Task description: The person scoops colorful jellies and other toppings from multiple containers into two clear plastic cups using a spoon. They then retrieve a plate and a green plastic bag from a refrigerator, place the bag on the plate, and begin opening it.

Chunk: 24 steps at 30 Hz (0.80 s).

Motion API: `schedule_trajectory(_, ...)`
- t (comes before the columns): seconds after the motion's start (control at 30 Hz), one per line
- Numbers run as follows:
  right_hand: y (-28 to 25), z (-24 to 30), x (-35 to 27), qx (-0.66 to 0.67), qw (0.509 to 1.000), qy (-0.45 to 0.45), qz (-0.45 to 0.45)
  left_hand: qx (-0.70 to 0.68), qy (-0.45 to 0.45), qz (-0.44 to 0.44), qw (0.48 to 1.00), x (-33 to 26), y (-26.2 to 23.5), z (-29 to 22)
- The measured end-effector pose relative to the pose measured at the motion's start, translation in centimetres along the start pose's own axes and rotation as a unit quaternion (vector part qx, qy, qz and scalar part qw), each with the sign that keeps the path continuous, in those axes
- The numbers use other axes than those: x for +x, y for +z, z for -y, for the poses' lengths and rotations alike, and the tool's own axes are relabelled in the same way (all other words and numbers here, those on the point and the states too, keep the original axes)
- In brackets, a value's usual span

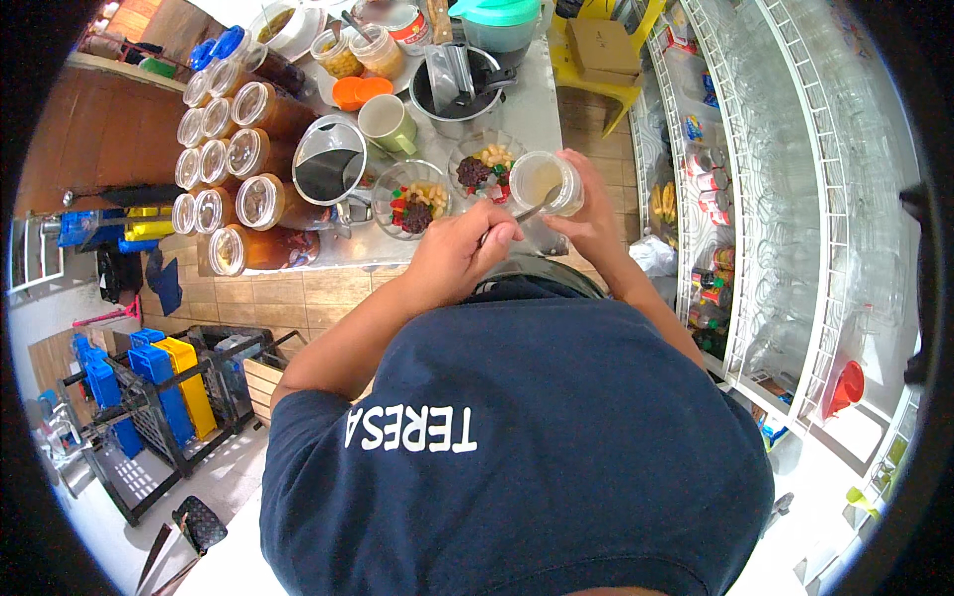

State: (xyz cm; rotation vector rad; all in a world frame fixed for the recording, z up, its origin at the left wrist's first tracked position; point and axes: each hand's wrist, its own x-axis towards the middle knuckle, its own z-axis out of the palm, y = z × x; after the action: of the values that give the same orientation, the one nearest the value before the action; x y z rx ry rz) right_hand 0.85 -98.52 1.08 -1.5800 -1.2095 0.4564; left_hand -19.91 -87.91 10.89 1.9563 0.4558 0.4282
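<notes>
My left hand is closed round the handle of a metal spoon, whose tip reaches into a clear plastic tub. Fingers of my right hand wrap the tub's side, tilting its mouth toward me; something pale is inside. Just left of the tub, a clear glass bowl holds pale beans, dark red beans and red and green cubes. A second glass bowl with similar portions sits beyond my left wrist. How much the spoon carries is hard to see.
Several lidded jars of brown liquid line the table's left side. Behind the bowls stand a steel pitcher, a pale green mug and a dark pot. A yellow chair bears a cardboard box; wire shelves rise at right.
</notes>
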Motion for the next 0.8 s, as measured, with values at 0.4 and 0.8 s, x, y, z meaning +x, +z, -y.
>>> schedule_trajectory(0.4, -0.4, 2.5, 1.1, -0.087, 0.996, -0.025, 0.012, -0.421, -0.186, -0.249, 0.852, -0.9, 0.0, 3.9)
schedule_trajectory(0.8, -0.1, 3.5, 2.1, -0.099, 0.994, -0.025, 0.029, -0.296, -0.159, -0.242, 0.91, -1.3, -1.8, 2.2)
